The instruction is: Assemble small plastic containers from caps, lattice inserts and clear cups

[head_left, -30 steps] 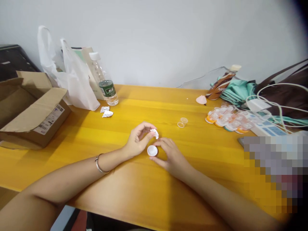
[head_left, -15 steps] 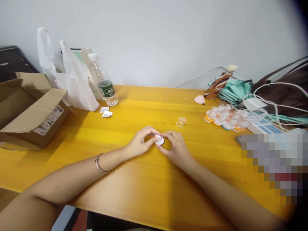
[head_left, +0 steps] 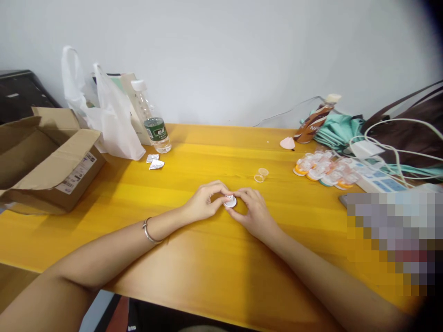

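Observation:
Over the middle of the wooden table [head_left: 194,272], both hands meet at a small white round piece [head_left: 230,202], like a lid, with some reddish print on top. My left hand [head_left: 206,201] is closed in a pinch, thumb and fingertips at its left and upper part. From the other side, my right hand [head_left: 253,211] grips its edge between thumb and fingers. Fingers cover part of the piece, so its exact kind cannot be made out. Just beyond my right hand are two small clear plastic cups [head_left: 261,175] lying together.
On the left are an open cardboard box [head_left: 81,173], a white plastic bag [head_left: 117,124], a water bottle [head_left: 158,131] and silver foil pieces [head_left: 157,164]. To the right stand several clear-topped small containers [head_left: 325,170], a brown drink bottle [head_left: 314,122], a power strip [head_left: 380,180] and cables.
The view has shifted slightly, so things at the left appear a little farther right. Both hands keep hold of the white round piece in nearly the same pose.

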{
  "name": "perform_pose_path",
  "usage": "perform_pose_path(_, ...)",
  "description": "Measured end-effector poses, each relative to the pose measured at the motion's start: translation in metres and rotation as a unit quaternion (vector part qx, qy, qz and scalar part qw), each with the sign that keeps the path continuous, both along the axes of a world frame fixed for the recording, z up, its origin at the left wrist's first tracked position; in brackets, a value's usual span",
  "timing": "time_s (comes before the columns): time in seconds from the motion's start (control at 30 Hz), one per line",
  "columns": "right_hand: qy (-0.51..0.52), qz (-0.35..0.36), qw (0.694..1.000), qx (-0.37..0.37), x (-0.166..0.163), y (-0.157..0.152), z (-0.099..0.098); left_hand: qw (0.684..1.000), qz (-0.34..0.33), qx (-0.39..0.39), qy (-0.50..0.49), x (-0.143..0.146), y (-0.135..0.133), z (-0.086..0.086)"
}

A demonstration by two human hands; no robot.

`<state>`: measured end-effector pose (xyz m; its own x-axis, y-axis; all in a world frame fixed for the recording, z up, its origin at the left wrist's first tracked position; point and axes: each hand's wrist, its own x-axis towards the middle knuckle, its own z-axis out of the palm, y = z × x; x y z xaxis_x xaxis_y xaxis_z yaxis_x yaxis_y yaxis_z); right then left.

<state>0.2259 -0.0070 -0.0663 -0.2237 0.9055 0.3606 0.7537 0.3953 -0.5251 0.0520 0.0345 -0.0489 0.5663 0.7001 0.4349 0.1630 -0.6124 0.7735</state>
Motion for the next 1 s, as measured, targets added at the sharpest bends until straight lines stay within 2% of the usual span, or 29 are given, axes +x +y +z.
perform_pose_path(0.37, 0.015, 0.009, 1.0, -0.004, 0.0, 0.002, -0.002, 0.999, 0.004, 0.033, 0.015, 0.0, 0.0, -0.003)
perform_pose_path(0.5, 0.079, 0.004, 0.997, 0.007, 0.002, 0.003, 0.0, 0.999, 0.008, 0.036, -0.004, 0.0, 0.001, -0.006)
perform_pose_path(0.6, 0.143, 0.034, 0.988, -0.043, 0.003, 0.004, 0.001, 0.999, 0.012, 0.021, -0.04, 0.0, 0.002, -0.007)
perform_pose_path(0.7, 0.231, 0.071, 0.963, -0.12, 0.002, 0.004, 0.001, 0.997, 0.007, -0.032, -0.074, 0.001, 0.001, -0.007)
perform_pose_path(0.77, 0.296, 0.072, 0.942, -0.14, 0.0, 0.004, 0.0, 0.989, 0.001, -0.091, -0.115, 0.002, 0.003, -0.007)
perform_pose_path(0.83, 0.363, 0.068, 0.919, -0.141, -0.003, 0.005, -0.001, 0.977, 0.032, -0.141, -0.159, 0.003, 0.01, -0.008)
perform_pose_path(0.93, 0.445, 0.088, 0.877, -0.159, -0.005, 0.004, 0.0, 0.969, 0.11, -0.157, -0.157, 0.012, 0.027, -0.01)
perform_pose_path(1.0, 0.467, 0.119, 0.854, -0.194, -0.006, 0.003, 0.003, 0.976, 0.098, -0.151, -0.12, 0.025, 0.039, -0.009)
